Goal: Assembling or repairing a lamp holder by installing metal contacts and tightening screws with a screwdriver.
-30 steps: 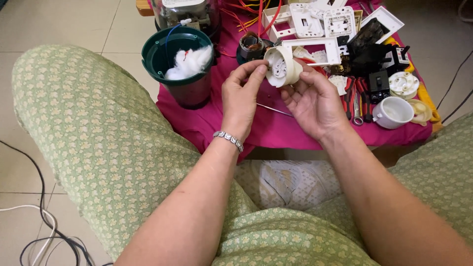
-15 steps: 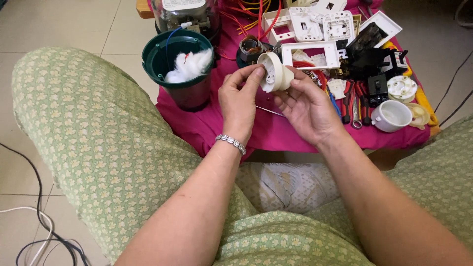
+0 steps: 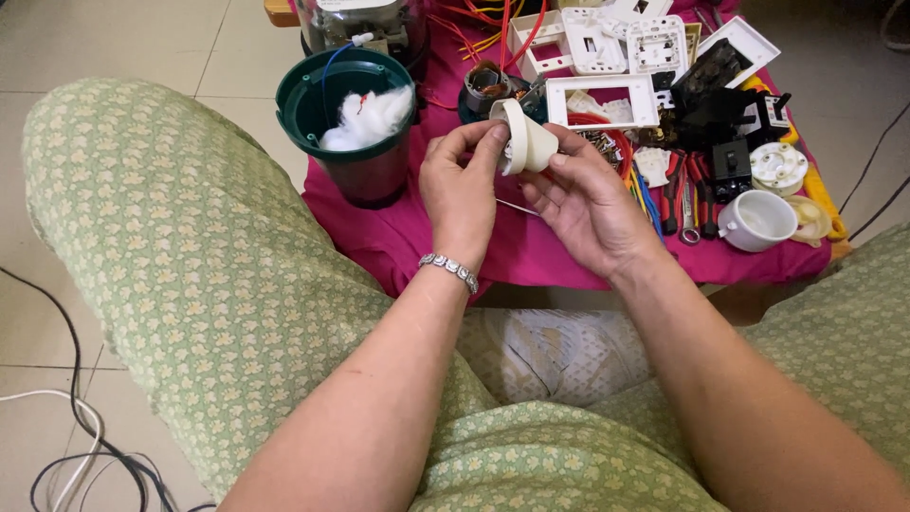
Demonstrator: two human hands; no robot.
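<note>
White cone-shaped plastic part (image 3: 526, 140) held up in the upper middle of the frame, above the pink cloth (image 3: 445, 242); wide rim turned toward the left of the picture, narrow closed end toward the right, so long axis lying roughly level and across the frame; pinched from both sides, between the two hands, neither clearly nearer. Left hand (image 3: 462, 190) just left of it, fingers curled, thumb and fingertips closed on the rim; silver bracelet (image 3: 450, 271) on that wrist. Right hand (image 3: 590, 210) just right and below, palm half open and facing up, thumb and forefinger gripping the narrow end, other fingers loosely spread. Thin wire (image 3: 517, 206) showing between the two palms; whether either hand grips it cannot be told. Further out: dark green bucket (image 3: 353, 142) with white fluff at upper left, near the left hand; white switch frames (image 3: 603, 100) behind the part; pliers with red handles (image 3: 684, 190) and a white cup (image 3: 756, 220) at right, near the right hand. Green patterned trousers (image 3: 161, 256) filling the lower frame; cables (image 3: 66, 427) on the tiled floor at lower left.
</note>
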